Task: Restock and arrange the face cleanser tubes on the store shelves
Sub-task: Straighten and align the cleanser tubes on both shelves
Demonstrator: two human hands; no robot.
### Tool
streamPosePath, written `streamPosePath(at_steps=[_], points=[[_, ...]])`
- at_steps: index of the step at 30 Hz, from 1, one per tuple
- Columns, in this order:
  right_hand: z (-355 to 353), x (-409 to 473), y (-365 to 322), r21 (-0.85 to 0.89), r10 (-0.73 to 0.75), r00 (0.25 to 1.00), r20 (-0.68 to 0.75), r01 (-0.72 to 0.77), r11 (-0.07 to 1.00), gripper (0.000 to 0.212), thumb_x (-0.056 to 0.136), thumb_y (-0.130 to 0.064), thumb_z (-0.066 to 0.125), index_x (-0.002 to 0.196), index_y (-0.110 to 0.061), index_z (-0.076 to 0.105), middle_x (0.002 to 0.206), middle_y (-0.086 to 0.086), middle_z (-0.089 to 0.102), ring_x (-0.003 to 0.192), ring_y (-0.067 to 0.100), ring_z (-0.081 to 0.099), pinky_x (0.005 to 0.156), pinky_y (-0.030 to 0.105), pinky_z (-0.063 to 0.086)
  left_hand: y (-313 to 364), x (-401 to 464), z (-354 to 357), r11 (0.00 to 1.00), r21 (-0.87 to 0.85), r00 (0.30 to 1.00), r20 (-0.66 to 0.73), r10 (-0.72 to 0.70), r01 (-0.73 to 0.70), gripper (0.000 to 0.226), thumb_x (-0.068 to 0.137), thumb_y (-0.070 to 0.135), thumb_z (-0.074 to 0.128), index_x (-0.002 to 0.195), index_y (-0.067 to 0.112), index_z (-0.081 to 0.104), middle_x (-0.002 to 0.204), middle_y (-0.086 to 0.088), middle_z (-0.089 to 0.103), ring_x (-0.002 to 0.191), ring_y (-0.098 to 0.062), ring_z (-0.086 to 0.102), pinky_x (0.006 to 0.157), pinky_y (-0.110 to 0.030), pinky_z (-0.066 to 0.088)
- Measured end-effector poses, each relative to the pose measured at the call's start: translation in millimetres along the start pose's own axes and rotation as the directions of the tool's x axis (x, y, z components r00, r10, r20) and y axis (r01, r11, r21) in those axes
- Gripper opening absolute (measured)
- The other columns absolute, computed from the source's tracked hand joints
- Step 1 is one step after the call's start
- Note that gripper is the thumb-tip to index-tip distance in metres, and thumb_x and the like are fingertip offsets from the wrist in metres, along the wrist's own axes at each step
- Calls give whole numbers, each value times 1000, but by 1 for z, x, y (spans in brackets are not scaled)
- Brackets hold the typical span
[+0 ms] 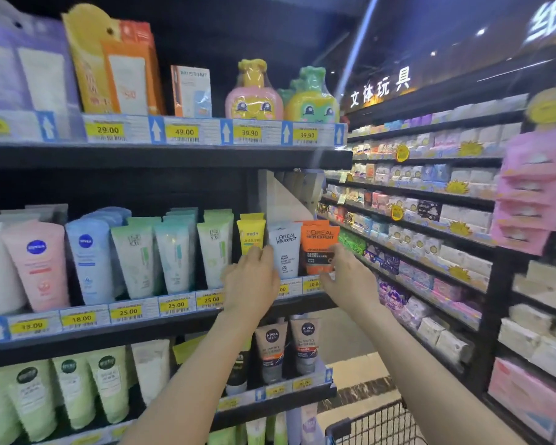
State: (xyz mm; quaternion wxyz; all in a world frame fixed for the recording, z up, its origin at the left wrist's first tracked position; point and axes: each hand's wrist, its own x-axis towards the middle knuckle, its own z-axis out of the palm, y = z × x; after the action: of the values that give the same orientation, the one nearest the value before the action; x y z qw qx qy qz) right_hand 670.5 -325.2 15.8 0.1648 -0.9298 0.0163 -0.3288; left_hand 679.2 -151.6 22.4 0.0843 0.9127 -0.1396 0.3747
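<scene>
Orange tube sits pinched in your right hand; just left of it, your left hand's relaxed fingers touch the white tube.

This is a shop aisle. Dark shelves on the left carry rows of cleanser tubes above yellow price tags, and long racks of packaged goods run far along the right. A wire basket sits near the bottom edge.
</scene>
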Motion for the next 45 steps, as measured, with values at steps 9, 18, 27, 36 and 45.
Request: streamPosePath(at_steps=[9, 18, 27, 36, 45], points=[[20, 11, -2, 137, 163, 986, -39, -157, 978, 75, 88, -31, 61, 144, -19, 13, 129, 11, 40, 107, 25, 54, 82, 36, 51, 27, 9, 29, 972, -96, 975, -29, -220, 217, 60, 93, 39, 49, 141, 14, 23, 133, -5, 39, 111, -16, 50, 80, -24, 45], [41, 28, 9, 180, 187, 982, 10, -186, 966, 82, 88, -40, 59, 145, -12, 8, 132, 11, 37, 118, 29, 47, 90, 42, 47, 45, 20, 50, 927, -190, 939, -61, -339, 323, 69, 87, 37, 58, 142, 17, 21, 132, -8, 40, 108, -18, 56, 77, -24, 49], [52, 40, 11, 235, 200, 979, 26, -201, 951, 94, 81, -43, 66, 145, -13, 3, 130, 9, 40, 116, 28, 51, 91, 43, 47, 50, 26, 63, 900, -190, 911, -52, -409, 393, 78, 86, 41, 59, 146, 19, 12, 140, -9, 30, 122, -23, 44, 82, -30, 47], [50, 42, 21, 308, 179, 983, 43, -183, 933, 97, 81, -41, 66, 147, -17, -1, 132, 7, 41, 116, 26, 51, 91, 41, 45, 49, 26, 69, 888, -188, 899, -45, -435, 420, 81, 85, 44, 60, 146, 18, 12, 135, -11, 35, 118, -23, 46, 83, -27, 46], [49, 41, 27, 340, 142, 989, 36, -146, 929, 95, 81, -39, 67, 147, -17, 2, 129, 6, 43, 113, 25, 52, 88, 41, 47, 48, 24, 66, 888, -211, 904, -45, -426, 408, 82, 85, 44, 61, 146, 18, 12, 136, -11, 35, 119, -22, 46, 84, -26, 46]])
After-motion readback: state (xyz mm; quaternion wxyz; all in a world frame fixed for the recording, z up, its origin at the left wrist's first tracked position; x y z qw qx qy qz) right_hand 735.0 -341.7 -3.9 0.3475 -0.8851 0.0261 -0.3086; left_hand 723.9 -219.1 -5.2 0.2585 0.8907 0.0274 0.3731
